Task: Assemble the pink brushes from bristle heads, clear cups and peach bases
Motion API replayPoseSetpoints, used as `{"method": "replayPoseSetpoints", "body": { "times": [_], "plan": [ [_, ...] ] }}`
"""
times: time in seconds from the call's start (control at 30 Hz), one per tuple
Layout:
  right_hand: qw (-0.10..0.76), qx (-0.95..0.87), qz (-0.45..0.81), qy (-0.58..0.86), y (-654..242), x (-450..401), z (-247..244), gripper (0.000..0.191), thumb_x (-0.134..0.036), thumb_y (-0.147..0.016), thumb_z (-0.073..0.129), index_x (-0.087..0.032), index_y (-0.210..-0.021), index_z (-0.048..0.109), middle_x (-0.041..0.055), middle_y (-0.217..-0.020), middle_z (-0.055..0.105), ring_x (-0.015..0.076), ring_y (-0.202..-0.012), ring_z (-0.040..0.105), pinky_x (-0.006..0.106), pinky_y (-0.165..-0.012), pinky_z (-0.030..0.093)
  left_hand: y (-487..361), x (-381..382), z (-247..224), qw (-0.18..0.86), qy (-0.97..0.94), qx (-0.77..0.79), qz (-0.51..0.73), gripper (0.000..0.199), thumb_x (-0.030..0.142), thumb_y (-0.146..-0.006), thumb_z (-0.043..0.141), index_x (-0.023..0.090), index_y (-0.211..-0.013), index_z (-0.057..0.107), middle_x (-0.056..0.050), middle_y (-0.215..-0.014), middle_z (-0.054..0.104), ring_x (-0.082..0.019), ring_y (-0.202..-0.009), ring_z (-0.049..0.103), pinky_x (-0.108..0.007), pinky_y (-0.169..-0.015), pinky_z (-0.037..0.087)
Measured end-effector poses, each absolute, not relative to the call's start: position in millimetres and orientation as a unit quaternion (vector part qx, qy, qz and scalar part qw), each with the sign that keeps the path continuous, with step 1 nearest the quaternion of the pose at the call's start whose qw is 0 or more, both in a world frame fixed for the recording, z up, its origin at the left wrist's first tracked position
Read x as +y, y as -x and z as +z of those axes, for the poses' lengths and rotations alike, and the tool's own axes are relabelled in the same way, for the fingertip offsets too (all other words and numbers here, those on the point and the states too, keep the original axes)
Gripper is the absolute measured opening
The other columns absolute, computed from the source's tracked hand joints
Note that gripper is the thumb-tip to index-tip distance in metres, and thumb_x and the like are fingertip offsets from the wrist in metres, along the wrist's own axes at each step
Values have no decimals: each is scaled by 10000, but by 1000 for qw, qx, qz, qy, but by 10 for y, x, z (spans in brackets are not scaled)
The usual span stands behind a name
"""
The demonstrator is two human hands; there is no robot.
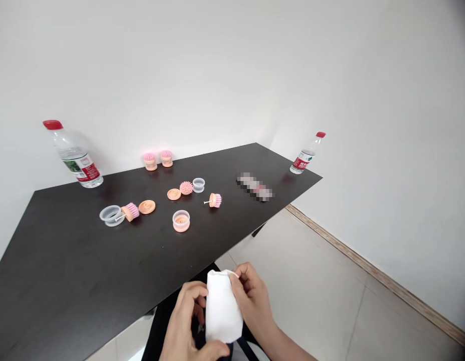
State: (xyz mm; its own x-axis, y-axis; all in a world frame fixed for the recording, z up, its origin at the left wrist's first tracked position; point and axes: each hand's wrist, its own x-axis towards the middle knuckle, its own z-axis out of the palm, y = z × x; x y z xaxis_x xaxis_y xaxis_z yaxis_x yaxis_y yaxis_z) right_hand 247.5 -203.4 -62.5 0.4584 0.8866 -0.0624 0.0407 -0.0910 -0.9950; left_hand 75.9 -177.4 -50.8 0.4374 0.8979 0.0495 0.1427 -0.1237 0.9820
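Just off the table's front edge, a folded white packet, perhaps paper or tissue (222,308), is held between both hands. My left hand (190,321) grips its left side and bottom, fingers curled behind and thumb at the lower edge. My right hand (251,296) pinches its upper right corner. On the dark table lie a pink-bristled brush head with a metal stem (215,200), another (130,211), a bristled disc (186,188), orange discs (147,206) (174,194), clear rings (112,215) (198,185), and an orange cup with a clear ring (181,220).
Two assembled pink brushes (150,161) (166,158) stand at the table's back edge by the wall. A water bottle (82,165) stands at the left, another (303,159) at the right corner. A blurred-out long object (255,187) lies on the table's right part.
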Motion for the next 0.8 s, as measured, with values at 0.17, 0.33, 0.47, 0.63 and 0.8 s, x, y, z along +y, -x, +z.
{"method": "replayPoseSetpoints", "body": {
  "times": [0.17,0.33,0.47,0.63,0.8],
  "plan": [
    [573,-370,414,603,-2467,-2077,-439,416,-564,-890,599,-200,-722,487,-48,-595,462,92,-505,373,203,-454,297,-913,-1688,-322,505,-685,434,294,425,302,-526,868,231,-901,680,-83,-1108,593,-223,-761,550,-335,-681,473],
    [595,-361,430,575,-2538,-2090,-398,421,-570,-885,612,-201,-726,489,-47,-598,455,94,-515,370,207,-467,304,-947,-1618,-404,596,-672,337,282,403,488,-707,754,222,-1009,732,-103,-1033,600,-207,-739,559,-316,-674,497],
    [621,-334,422,570,-2598,-2064,-440,447,-596,-854,642,-204,-715,478,-59,-582,425,90,-507,334,206,-464,290,-966,-1578,-543,728,-559,286,276,408,543,-789,687,200,-996,763,-114,-1003,658,-235,-828,620,-327,-753,520],
    [624,-310,409,590,-2645,-2071,-449,455,-602,-836,659,-197,-704,499,-44,-621,443,99,-540,350,210,-484,304,-987,-1622,-558,831,-273,370,314,486,474,-700,810,213,-1103,736,-93,-990,759,-283,-936,694,-399,-894,531],
    [597,-320,375,633,-2784,-2053,-569,351,-477,-838,686,-204,-726,497,-45,-631,462,107,-548,388,209,-486,324,-985,-1661,-577,794,-211,411,394,563,385,-621,871,271,-1144,694,-60,-1168,735,-290,-1068,683,-362,-889,550]
  ]
}}
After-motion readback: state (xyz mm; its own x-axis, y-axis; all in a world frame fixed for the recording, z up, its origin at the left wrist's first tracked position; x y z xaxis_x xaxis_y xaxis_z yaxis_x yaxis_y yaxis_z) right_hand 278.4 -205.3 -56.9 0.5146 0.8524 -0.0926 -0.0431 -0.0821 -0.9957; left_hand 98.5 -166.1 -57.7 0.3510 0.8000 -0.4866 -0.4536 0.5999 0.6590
